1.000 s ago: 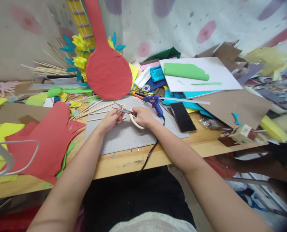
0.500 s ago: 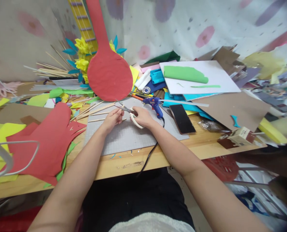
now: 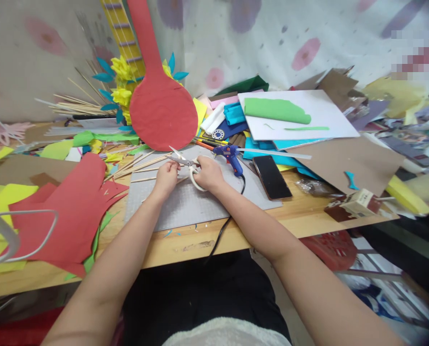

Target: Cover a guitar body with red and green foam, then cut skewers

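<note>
My right hand (image 3: 208, 174) is closed around the white handles of a pair of scissors (image 3: 194, 179). The metal blades stand apart and point left, just above my left fingertips. My left hand (image 3: 167, 178) is pinched on a thin wooden stick, mostly hidden by the fingers and blades. A stick end (image 3: 182, 179) shows just below that hand; whether it is the held one I cannot tell. Under both hands lies a grey board (image 3: 200, 210). More wooden sticks (image 3: 142, 169) lie at its left. A blue glue gun (image 3: 232, 157) rests right of my right hand.
A large red paper-covered guitar-like shape (image 3: 164, 113) stands behind my hands. Right of the board are a phone (image 3: 272, 177) and a small carton (image 3: 360, 204). Red paper (image 3: 65, 221) covers the left side. The glue gun's black cord (image 3: 221, 235) hangs over the table edge.
The scissor blades have opened wider, and my right hand has shifted slightly left and up with them. My left hand has stayed almost in place, its fingers turned a little.
</note>
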`<state>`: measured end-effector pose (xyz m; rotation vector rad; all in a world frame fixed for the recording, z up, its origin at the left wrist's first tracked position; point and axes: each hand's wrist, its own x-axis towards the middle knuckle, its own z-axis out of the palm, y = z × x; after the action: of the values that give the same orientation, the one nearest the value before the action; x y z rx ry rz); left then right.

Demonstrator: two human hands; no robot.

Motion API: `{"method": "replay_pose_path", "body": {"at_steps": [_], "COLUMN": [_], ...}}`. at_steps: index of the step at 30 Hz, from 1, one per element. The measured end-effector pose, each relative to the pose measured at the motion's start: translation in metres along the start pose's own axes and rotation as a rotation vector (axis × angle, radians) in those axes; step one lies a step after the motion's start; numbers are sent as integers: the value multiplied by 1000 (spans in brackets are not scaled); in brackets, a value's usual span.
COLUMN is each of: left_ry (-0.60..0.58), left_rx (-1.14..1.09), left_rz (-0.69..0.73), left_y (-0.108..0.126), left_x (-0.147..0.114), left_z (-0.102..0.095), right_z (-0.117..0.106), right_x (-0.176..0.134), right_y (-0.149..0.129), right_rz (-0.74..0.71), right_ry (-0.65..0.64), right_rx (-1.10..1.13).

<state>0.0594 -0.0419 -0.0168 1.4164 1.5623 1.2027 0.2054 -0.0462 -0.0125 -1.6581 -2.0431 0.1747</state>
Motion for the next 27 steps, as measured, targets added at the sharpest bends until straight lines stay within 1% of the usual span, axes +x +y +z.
{"method": "replay_pose_path", "body": {"at_steps": [3,7,13,19,23,27], "left_ry": [15,24,69,62,75,96], "left_rx": [31,64,112,124,148,212], "left_rz": [-21,-67,-55,-83,-99,-90], "left_y": [-3,-1,-3,-9,-5,3], "left_x": [1,0,2,2,-1,-3], "left_z": [0,1,4,8,11,14], "right_z": [2,1,1,6,10,13], "right_x": [0,-1,0,1,-1,-2], "right_y": [-4,-7,-8,-6,-4,-2], "right_rz": [4,-3,15,47,66,82], "right_ry": [15,13,3,-38,-64,-50], "right_rx": [-24,-40,-51,-47,-47,-42]}}
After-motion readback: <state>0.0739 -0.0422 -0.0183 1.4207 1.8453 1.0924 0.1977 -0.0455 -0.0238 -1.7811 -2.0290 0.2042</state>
